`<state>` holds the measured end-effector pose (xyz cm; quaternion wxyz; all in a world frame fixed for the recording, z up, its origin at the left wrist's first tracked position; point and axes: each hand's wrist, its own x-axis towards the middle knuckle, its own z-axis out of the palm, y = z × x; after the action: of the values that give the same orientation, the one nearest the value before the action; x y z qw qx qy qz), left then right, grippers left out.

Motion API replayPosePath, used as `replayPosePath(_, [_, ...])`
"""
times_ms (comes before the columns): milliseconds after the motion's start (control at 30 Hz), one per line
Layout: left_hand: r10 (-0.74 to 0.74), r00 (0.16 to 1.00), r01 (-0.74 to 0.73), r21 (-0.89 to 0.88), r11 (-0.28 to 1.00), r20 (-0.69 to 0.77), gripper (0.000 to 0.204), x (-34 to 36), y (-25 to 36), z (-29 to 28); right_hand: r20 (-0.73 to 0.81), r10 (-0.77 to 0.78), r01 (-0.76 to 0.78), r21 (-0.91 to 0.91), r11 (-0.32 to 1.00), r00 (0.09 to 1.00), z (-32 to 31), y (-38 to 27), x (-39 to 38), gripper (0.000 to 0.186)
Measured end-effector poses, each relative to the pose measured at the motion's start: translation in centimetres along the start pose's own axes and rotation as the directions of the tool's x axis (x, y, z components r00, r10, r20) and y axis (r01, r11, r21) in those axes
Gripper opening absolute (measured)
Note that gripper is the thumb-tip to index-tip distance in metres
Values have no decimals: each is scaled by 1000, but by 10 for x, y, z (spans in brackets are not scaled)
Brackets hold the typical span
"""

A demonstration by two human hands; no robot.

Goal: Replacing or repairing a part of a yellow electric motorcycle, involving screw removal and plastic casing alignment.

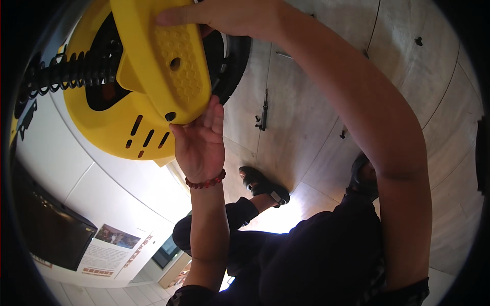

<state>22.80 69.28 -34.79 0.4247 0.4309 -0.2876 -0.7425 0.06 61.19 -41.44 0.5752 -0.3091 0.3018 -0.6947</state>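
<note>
A yellow plastic cover (181,66) with a honeycomb-textured face and a round hole is held between my two hands. My right hand (219,18) grips its upper edge, the thumb lying across the front and the other fingers hidden behind. At the lower end my left hand (201,145), below a red bead bracelet (205,180), holds the cover's bottom corner, fingers along its right edge. A black plug or hole (170,117) shows near that corner. Behind the cover are a slotted yellow wheel disc (109,135), a black tyre (237,64) and a black coil spring (71,72).
On the wood-look floor (311,102) lie a black tool-like part (264,112), a metal rod (284,54) and small black bolts (342,134). My sandalled foot (264,184) is below. A dark screen (56,224) and a poster (109,255) are on the white wall at left.
</note>
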Motion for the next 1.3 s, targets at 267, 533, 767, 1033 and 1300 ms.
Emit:
replayPosePath(267, [-27, 1000, 27, 26, 999, 9, 54, -2, 2, 6, -31, -91, 87, -110, 990, 995, 9, 11, 3, 63])
replayPosePath(533, [-112, 989, 116, 44, 992, -93, 48, -7, 15, 10, -35, 207, -197, 196, 961, 978, 5, -3, 8, 61])
replayPosePath(767, [-156, 985, 159, 37, 987, -74, 57, -8, 17, 12, 93, 250, -266, 412, 872, 964, -2, 6, 10, 62])
replayPosePath(1033, [-111, 982, 123, 74, 990, -153, 48, -8, 15, 13, 141, 260, -294, 353, 888, 955, -5, 7, 15, 62])
replayPosePath(1300, [-103, 988, 114, 92, 989, -117, 53, -8, 16, 10, 117, 235, -262, 419, 869, 965, -3, 20, 14, 65])
